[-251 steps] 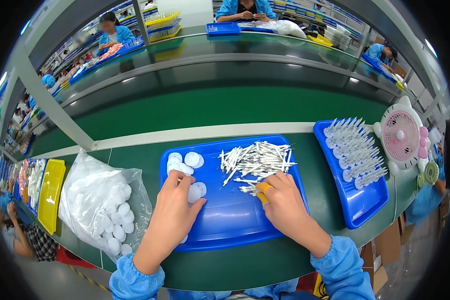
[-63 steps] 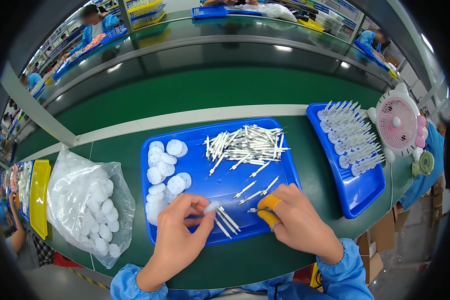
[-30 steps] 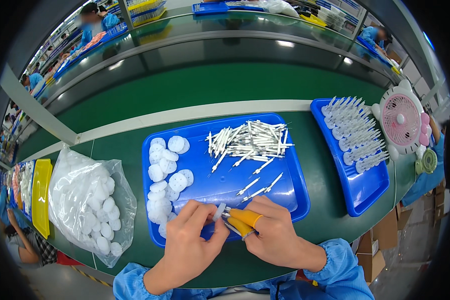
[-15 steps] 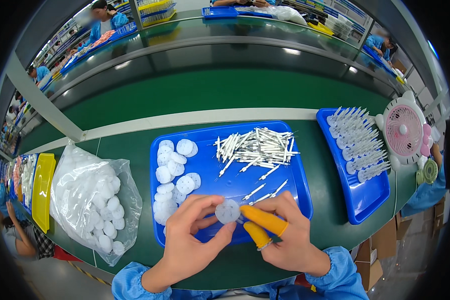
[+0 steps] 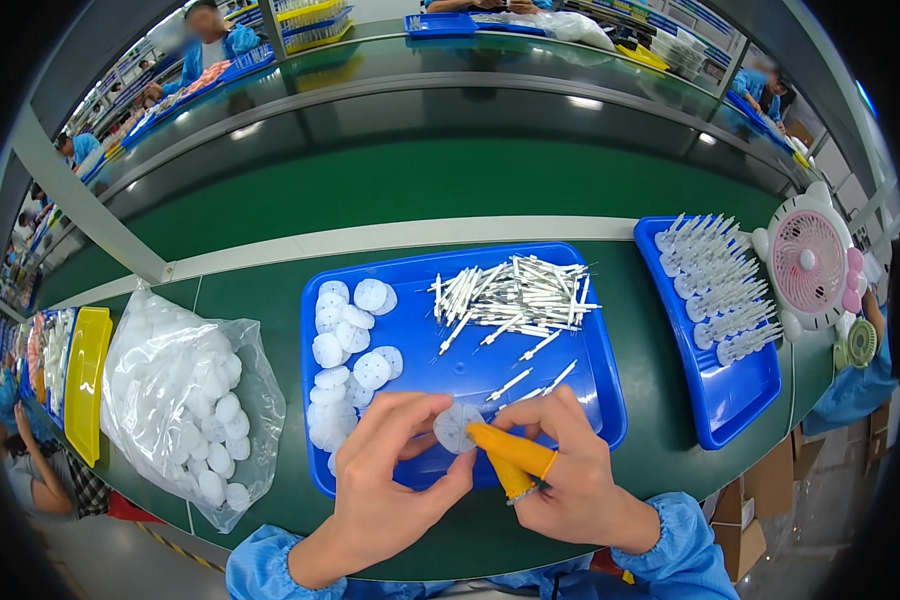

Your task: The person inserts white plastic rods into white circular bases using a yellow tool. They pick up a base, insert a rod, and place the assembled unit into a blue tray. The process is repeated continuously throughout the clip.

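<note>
Over the front of a blue tray (image 5: 440, 375), my left hand (image 5: 385, 470) pinches a round translucent white plastic disc (image 5: 457, 428) between thumb and fingers. My right hand (image 5: 565, 465) wears yellow finger cots on two fingers; their tips are pressed together at the disc's right edge, and what they pinch is hidden. Similar white discs (image 5: 372, 370) are heaped along the tray's left side. A pile of thin white sticks with fine wire-like ends (image 5: 515, 295) fills its far right, and a few loose sticks (image 5: 510, 384) lie near my right hand.
At left, a clear plastic bag (image 5: 195, 410) holds many more discs beside a yellow tray (image 5: 88, 385). To the right, another blue tray (image 5: 722, 400) bears rows of discs with upright stems (image 5: 715, 285). A pink-and-white fan (image 5: 808, 260) stands beyond it. Co-workers sit across the green bench.
My right hand's yellow-covered fingertips have closed together and shifted slightly left against the disc's edge. The left hand still holds the disc, nearly in place.
</note>
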Demonstrator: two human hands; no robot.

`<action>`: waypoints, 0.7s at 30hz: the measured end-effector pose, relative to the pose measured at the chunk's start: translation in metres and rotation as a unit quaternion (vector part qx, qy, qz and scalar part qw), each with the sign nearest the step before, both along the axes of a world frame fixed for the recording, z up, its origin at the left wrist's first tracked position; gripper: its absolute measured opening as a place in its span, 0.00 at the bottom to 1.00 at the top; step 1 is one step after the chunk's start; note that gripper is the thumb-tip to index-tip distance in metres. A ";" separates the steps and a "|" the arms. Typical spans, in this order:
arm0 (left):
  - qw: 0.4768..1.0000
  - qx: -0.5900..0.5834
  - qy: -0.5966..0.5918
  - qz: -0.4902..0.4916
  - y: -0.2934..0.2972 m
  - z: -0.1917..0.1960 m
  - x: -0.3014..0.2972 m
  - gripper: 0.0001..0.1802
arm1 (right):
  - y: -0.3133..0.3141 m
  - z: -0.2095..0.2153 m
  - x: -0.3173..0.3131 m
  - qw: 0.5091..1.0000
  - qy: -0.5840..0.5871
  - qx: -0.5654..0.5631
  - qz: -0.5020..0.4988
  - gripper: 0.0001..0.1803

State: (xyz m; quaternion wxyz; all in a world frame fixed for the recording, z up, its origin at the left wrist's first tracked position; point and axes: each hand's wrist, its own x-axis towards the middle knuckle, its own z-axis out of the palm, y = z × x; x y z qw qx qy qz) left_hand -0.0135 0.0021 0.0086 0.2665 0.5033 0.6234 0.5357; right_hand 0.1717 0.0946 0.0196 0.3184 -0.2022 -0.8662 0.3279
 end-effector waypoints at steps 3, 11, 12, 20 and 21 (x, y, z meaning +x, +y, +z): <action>0.998 -0.018 0.025 -0.053 -0.001 0.003 -0.005 0.30 | -0.001 0.001 0.003 1.000 0.000 -0.002 0.026 0.30; 0.998 -0.012 0.025 -0.049 -0.002 0.001 -0.005 0.31 | 0.001 -0.002 0.010 1.000 -0.009 0.014 -0.010 0.29; 0.998 -0.012 0.025 -0.050 -0.001 0.001 -0.004 0.31 | 0.001 -0.001 0.009 1.000 -0.015 0.021 -0.005 0.29; 0.998 0.002 0.045 -0.048 -0.001 0.001 0.002 0.31 | 0.004 -0.003 0.004 0.999 -0.016 0.026 -0.011 0.29; 0.998 0.012 0.042 -0.039 0.000 0.000 0.003 0.31 | 0.004 -0.003 0.004 0.999 -0.023 0.019 -0.017 0.28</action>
